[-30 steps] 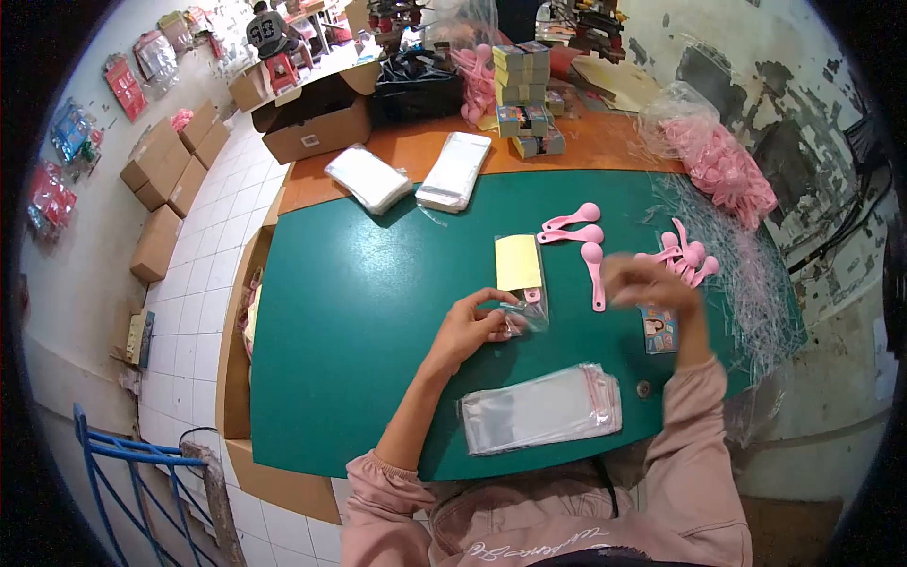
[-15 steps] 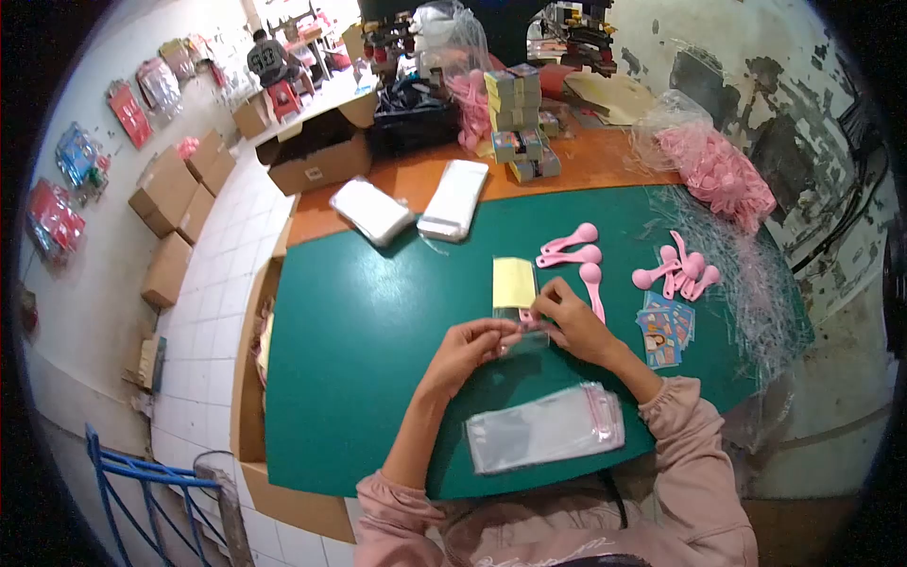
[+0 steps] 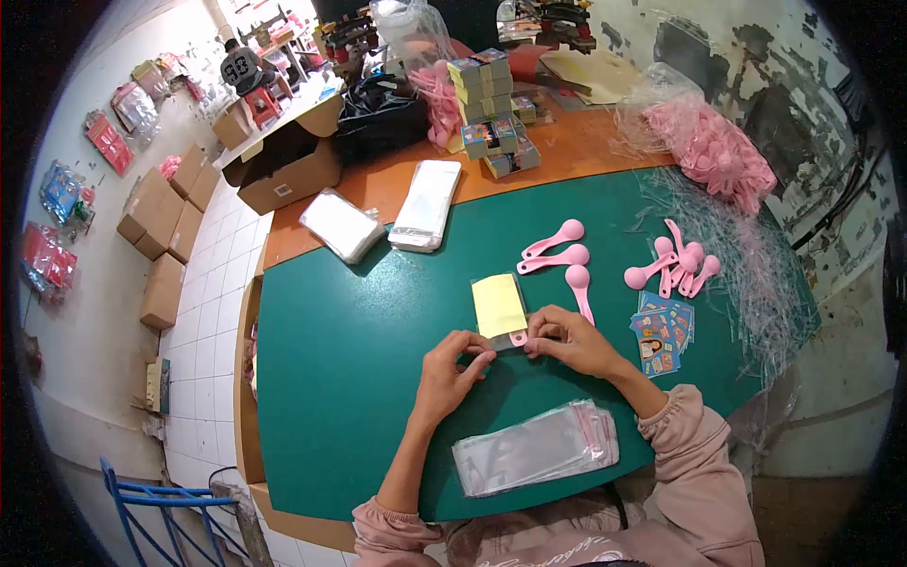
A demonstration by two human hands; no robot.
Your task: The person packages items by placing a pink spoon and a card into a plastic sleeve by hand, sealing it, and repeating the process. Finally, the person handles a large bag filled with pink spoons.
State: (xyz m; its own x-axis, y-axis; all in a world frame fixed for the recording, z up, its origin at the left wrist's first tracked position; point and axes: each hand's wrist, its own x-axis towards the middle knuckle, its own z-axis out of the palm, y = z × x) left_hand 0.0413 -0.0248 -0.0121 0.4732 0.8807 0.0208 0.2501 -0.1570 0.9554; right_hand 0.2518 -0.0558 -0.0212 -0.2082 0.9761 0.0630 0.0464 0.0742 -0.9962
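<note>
A clear plastic bag holding a yellow card [image 3: 499, 304] lies on the green table, and the end of a pink measuring spoon [image 3: 518, 337] shows at its near edge. My left hand [image 3: 455, 373] is closed at the bag's near left corner, thumb and fingers together. My right hand [image 3: 570, 344] pinches the near right corner beside the spoon's end. Closer to my body lies a stack of clear plastic bags [image 3: 534, 449]. Several loose pink scoop spoons [image 3: 578, 283] rest just beyond my right hand, and blue printed cards [image 3: 659, 335] lie to its right.
Two packs of plastic bags [image 3: 427, 206] lie at the back left. Banded card stacks [image 3: 484, 85] stand on the orange surface. A sack of pink spoons [image 3: 713, 156] and plastic strands [image 3: 746, 274] line the right side. A person [image 3: 248, 71] sits in the background.
The bag's near end, lifted and folded over between my hands before, now lies flatter. My hands have come down to its near corners. The whole view has shifted slightly.
</note>
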